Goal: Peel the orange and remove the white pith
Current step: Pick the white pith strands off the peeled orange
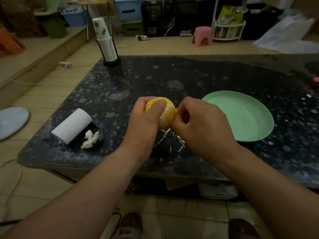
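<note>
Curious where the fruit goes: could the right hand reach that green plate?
Probably yes: the green plate lies just beside the right hand with nothing between, though it is busy at the orange.

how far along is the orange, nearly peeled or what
Mostly peeled: the orange shows bare, pale flesh, and pith strands lie on the table beneath. In hand: the left hand grips it while the right hand picks at its side. Left: remaining pith; the green plate holds nothing yet.

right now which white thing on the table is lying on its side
The paper roll, tipped flat beside the crumpled tissue; the cup stack stands upright.
</note>
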### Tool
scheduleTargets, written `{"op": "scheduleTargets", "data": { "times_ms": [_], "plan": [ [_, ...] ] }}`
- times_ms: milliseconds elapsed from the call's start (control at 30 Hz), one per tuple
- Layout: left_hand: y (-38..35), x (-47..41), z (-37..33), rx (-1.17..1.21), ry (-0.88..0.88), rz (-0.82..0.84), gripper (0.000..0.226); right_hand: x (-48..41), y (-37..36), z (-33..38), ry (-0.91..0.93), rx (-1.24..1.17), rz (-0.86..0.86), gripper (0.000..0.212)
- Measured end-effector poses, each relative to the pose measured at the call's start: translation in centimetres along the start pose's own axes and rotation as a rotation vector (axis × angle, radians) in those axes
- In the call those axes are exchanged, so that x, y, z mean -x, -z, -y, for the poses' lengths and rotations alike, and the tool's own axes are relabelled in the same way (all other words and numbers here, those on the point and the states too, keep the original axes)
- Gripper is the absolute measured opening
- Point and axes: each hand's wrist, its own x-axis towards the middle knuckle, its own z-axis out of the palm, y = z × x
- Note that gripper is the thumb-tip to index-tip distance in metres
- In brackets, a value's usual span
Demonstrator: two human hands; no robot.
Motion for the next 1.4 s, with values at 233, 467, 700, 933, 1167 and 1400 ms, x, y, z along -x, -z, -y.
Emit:
{"op": "scheduleTargets", "data": {
  "times_ms": [233, 467, 700, 933, 1167, 1400],
  "plan": [
    [0.2, -0.4, -1.1, 0.343, 0.203, 0.015, 0.016, -0.6, 0.2, -0.6, -0.222, -0.350, 0.068, 0.017],
    [0.4, -0.6, -0.9, 0.299, 0.170, -0.004, 0.029, -0.6, 0.5, 1.2, -0.333, -0.587, 0.199, 0.022],
    [0.3, -0.3, -0.8, 0.162, 0.046, -0.039, 0.042, -0.5, 0.3, 1.3, -0.428, -0.704, 0.224, 0.028],
    [0.3, 0.1, -0.3, 0.059, -0.070, -0.034, 0.056, -0.2, 0.0, 1.3, -0.479, -0.760, 0.249, 0.021],
    [0.2, -0.1, -0.2, 0.134, -0.016, -0.051, 0.060, -0.1, -0.2, 1.1, -0.522, -0.892, 0.263, 0.021],
    [0.2, -0.2, -0.1, 0.110, -0.026, -0.039, 0.054, -0.1, -0.4, 1.2, -0.512, -0.839, 0.261, 0.027]
  ]
}}
